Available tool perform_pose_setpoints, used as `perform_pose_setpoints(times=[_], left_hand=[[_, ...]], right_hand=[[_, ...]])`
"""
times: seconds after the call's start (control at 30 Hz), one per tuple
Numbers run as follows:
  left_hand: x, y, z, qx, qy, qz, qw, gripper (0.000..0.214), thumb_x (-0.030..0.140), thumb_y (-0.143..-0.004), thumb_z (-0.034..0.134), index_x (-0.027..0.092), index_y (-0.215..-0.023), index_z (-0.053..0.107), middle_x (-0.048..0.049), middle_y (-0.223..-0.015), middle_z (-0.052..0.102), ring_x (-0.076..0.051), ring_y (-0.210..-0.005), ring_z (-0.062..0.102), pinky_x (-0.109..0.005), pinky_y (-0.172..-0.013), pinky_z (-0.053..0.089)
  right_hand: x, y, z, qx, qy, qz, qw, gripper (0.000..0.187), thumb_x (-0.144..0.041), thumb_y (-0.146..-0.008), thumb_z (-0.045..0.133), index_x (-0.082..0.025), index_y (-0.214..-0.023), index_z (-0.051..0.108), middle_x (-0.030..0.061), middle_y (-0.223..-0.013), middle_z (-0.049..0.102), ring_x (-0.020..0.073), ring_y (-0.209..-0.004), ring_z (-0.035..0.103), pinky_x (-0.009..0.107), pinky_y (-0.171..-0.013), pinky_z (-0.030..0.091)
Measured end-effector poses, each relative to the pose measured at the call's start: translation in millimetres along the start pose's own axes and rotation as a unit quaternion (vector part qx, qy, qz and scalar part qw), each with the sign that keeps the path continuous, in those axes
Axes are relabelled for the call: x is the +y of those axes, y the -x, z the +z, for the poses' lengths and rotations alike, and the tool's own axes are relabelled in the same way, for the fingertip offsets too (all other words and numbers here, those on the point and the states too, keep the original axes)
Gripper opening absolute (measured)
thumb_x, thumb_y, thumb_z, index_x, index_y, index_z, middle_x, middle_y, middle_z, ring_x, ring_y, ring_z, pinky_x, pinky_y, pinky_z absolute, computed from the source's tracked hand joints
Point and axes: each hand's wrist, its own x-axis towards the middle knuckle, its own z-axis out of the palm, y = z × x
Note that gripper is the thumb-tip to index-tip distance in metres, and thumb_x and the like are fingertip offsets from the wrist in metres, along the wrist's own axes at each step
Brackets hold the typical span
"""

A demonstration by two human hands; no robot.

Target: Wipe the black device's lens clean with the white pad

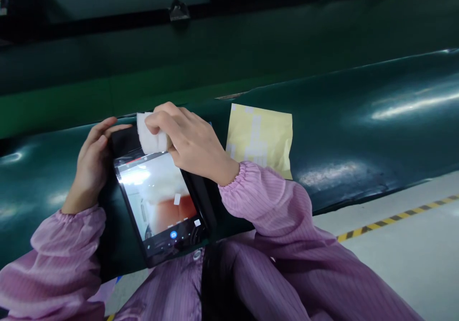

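Observation:
A tablet-like device (158, 197) with a lit screen lies on the green work surface close to my body. Its screen shows a camera picture with a row of icons along the lower edge. My left hand (93, 161) grips the upper left corner of the device, fingers bent round its edge. Over the dark upper end, my right hand (190, 139) pinches a folded white cloth (150, 133) that appears to touch the device. My fingers hide part of the cloth and the upper right of the device.
Right of the device lies a yellow sheet or packet (260, 137) with pale markings. The green work surface (340, 115) ends at a rounded front edge. Beyond it a black-and-yellow floor stripe (394, 218) crosses the pale floor. A dark ledge (107, 22) runs along the back.

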Motion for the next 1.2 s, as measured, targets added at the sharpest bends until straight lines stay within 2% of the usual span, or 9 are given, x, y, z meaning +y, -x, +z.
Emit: perform_pose_setpoints(times=[0.37, 0.9, 1.1, 1.2], left_hand=[[2.6, 1.6, 2.5, -0.002, -0.001, 0.007, 1.000, 0.046, 0.046, -0.088, 0.075, 0.020, -0.126, 0.070, -0.0061, -0.118, 0.076, -0.023, -0.110, 0.069, -0.031, -0.093, 0.055], [6.5, 4.7, 4.0, 0.007, -0.010, 0.001, 1.000, 0.039, 0.039, -0.091, 0.073, 0.021, -0.125, 0.071, -0.0044, -0.118, 0.076, -0.021, -0.112, 0.068, -0.029, -0.095, 0.055], [4.6, 3.3, 3.4, -0.006, 0.003, 0.004, 1.000, 0.038, 0.039, -0.091, 0.073, 0.022, -0.125, 0.072, -0.0025, -0.116, 0.077, -0.019, -0.108, 0.069, -0.028, -0.093, 0.056], [4.6, 3.0, 4.6, -0.008, 0.007, 0.008, 1.000, 0.039, 0.038, -0.091, 0.073, 0.020, -0.126, 0.071, -0.0048, -0.117, 0.076, -0.020, -0.108, 0.069, -0.029, -0.093, 0.056]], right_hand=[[-2.2, 0.3, -4.3, -0.015, -0.013, 0.003, 1.000, 0.040, 0.012, -0.098, 0.037, -0.023, -0.116, 0.040, 0.0013, -0.114, 0.053, 0.0185, -0.091, 0.055, 0.030, -0.078, 0.043], [-4.7, -1.9, -0.6, -0.033, -0.063, 0.010, 0.997, 0.045, 0.016, -0.091, 0.045, -0.023, -0.114, 0.038, 0.0008, -0.116, 0.054, 0.0176, -0.098, 0.060, 0.029, -0.081, 0.047], [-2.9, -1.3, 1.5, -0.026, -0.074, 0.009, 0.997, 0.048, 0.014, -0.090, 0.048, -0.025, -0.116, 0.035, 0.0002, -0.119, 0.055, 0.0185, -0.102, 0.061, 0.029, -0.075, 0.047], [-1.8, -1.6, 1.7, -0.026, -0.077, 0.015, 0.997, 0.046, 0.011, -0.091, 0.050, -0.026, -0.115, 0.035, -0.0001, -0.118, 0.055, 0.0187, -0.101, 0.062, 0.029, -0.075, 0.047]])
